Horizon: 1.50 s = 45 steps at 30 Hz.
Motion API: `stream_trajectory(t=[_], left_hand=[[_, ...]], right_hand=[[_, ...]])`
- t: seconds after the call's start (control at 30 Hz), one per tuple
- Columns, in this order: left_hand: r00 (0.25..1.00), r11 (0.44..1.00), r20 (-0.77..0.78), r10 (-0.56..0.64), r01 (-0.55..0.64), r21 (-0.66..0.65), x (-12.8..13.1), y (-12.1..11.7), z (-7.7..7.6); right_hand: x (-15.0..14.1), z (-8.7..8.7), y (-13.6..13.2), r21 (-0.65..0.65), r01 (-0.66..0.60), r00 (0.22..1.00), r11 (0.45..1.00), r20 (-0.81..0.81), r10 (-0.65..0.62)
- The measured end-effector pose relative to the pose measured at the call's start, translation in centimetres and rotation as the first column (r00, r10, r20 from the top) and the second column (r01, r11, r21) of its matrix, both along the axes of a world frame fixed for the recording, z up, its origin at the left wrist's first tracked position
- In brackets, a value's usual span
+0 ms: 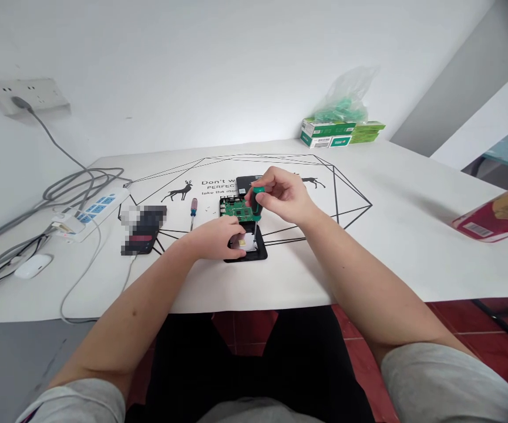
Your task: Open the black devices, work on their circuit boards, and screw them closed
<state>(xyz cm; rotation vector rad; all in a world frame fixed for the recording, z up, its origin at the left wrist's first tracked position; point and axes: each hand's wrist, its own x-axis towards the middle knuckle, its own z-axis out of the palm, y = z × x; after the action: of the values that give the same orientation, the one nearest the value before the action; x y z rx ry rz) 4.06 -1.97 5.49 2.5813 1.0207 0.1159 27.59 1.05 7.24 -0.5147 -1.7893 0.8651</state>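
Observation:
A green-and-black screwdriver [257, 204] stands nearly upright in my right hand [282, 194], with its fingers closed on the handle. Its shaft points down at the right side of an open black plastic case [260, 254]. Inside the case lies a flat whitish part with a small yellow patch [249, 242]. Curled over the case's left side, my left hand [218, 238] grips it, with fingertips at the whitish part. A green circuit board [237, 210] lies at the case's far edge, and behind it is a black cover [245, 184], partly hidden by my right hand.
Left of the case lie a second screwdriver [194, 207] and a phone [148, 229] with a cable. Further left are a power strip [99, 208], glasses [11, 264] and a white earbud case [33, 265]. Green boxes [328, 132] stand at the back; a red-and-yellow package [495, 214] is at right.

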Motion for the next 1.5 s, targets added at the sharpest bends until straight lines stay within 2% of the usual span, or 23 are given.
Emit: stream_trajectory(t=[0.2,0.3,0.4,0.5,0.6,0.7,0.77,0.83,0.87,0.9,0.97,1.03,1.1,1.17,1.2,1.27,1.3,1.33,1.4,1.43,1.5], left_hand=[[0.999,1.0,0.046,-0.016,0.016,0.002,0.0,0.1,-0.4],[0.998,1.0,0.055,-0.026,0.026,0.003,0.1,0.1,-0.5],[0.998,1.0,0.053,-0.02,0.02,-0.002,0.3,0.2,-0.5],[0.999,1.0,0.045,0.004,-0.003,-0.01,0.6,0.3,-0.4],[0.998,1.0,0.065,0.008,-0.007,-0.004,0.6,0.2,-0.2],[0.986,0.999,0.166,0.03,-0.025,-0.036,0.3,0.1,0.1],[0.956,0.992,0.281,0.083,-0.052,-0.116,0.1,0.2,0.1],[0.884,0.965,0.432,0.178,-0.072,-0.251,-0.1,0.7,-0.1],[0.819,0.94,0.517,0.248,-0.076,-0.332,-0.2,1.0,-0.3],[0.735,0.907,0.592,0.331,-0.076,-0.413,-0.2,1.3,-0.5],[0.515,0.852,0.713,0.477,-0.073,-0.518,-0.2,2.1,-0.9],[0.329,0.826,0.771,0.545,-0.054,-0.561,-0.2,2.8,-1.1],[0.179,0.826,0.809,0.56,-0.041,-0.562,-0.3,3.4,-1.2],[0.078,0.829,0.826,0.559,-0.035,-0.558,-0.4,3.7,-1.1],[0.054,0.828,0.826,0.561,-0.033,-0.56,-0.5,3.8,-1.1],[0.053,0.819,0.817,0.574,-0.032,-0.573,-0.5,3.9,-1.1],[0.067,0.815,0.812,0.579,-0.033,-0.579,-0.5,3.8,-1.2],[0.085,0.812,0.807,0.584,-0.036,-0.583,-0.4,3.7,-1.2],[0.128,0.804,0.795,0.593,-0.044,-0.593,-0.1,3.5,-1.4],[0.148,0.8,0.788,0.598,-0.047,-0.599,0.0,3.5,-1.6],[0.183,0.794,0.776,0.604,-0.05,-0.606,0.3,3.3,-1.8]], right_hand=[[0.9,1.2,0.0,0.077,0.095,0.987,0.992,0.12,-0.104],[0.4,0.9,-0.1,0.125,0.13,0.979,0.984,0.14,-0.148],[-0.7,0.0,0.0,0.166,0.254,0.949,0.953,0.146,-0.279],[-1.3,-0.7,0.6,0.163,0.457,0.871,0.875,0.115,-0.477],[-0.8,-1.1,2.1,0.094,0.645,0.749,0.759,0.12,-0.651],[0.6,-1.8,4.2,0.059,0.753,0.604,0.655,0.332,-0.724],[1.6,-2.7,5.7,0.057,0.787,0.506,0.614,0.509,-0.696],[2.4,-3.8,6.9,0.063,0.786,0.44,0.615,0.643,-0.627],[2.7,-4.3,7.4,0.057,0.787,0.415,0.614,0.688,-0.596],[2.9,-4.8,7.8,0.043,0.791,0.394,0.611,0.727,-0.562],[3.3,-5.5,8.4,0.035,0.79,0.366,0.612,0.774,-0.517],[3.4,-5.9,8.7,0.036,0.785,0.354,0.619,0.794,-0.495],[3.2,-6.0,8.8,0.036,0.777,0.353,0.628,0.801,-0.483],[2.8,-5.9,8.5,0.051,0.776,0.344,0.629,0.802,-0.489],[2.6,-5.8,8.3,0.075,0.774,0.342,0.628,0.786,-0.515],[2.0,-5.3,7.8,0.137,0.741,0.398,0.657,0.698,-0.595],[1.7,-5.1,7.5,0.152,0.695,0.482,0.703,0.627,-0.612],[1.4,-4.9,7.2,0.133,0.619,0.598,0.774,0.56,-0.574],[0.9,-4.5,6.7,-0.001,0.375,0.82,0.927,0.466,-0.331],[0.7,-4.4,6.5,-0.086,0.226,0.885,0.97,0.434,-0.167],[0.4,-4.3,6.0,-0.217,-0.021,0.915,0.976,0.389,0.106]])
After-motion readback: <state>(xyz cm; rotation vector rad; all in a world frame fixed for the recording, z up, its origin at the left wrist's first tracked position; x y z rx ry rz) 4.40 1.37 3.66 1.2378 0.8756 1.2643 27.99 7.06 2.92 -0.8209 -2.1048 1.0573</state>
